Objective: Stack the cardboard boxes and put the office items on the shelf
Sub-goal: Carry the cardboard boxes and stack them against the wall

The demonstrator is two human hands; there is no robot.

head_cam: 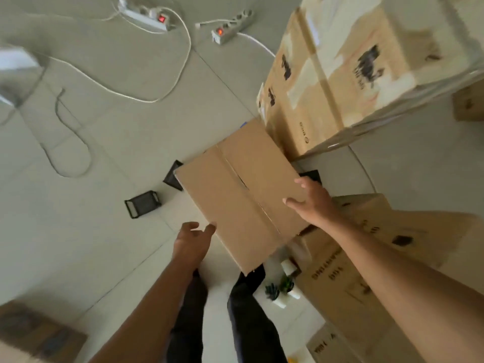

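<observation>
Holding a plain cardboard box (243, 197) at the centre of the frame, the left hand (192, 241) grips its lower-left edge with curled fingers, while the right hand (310, 200) lies on its right side, fingers spread over the top and the edge. Stacked printed cartons (337, 66) fill the upper right. Black desk organisers (142, 204) lie on the tiled floor (104, 142) at centre left, small potted plants (281, 290) at lower centre, power strips (230, 26) at the top.
</observation>
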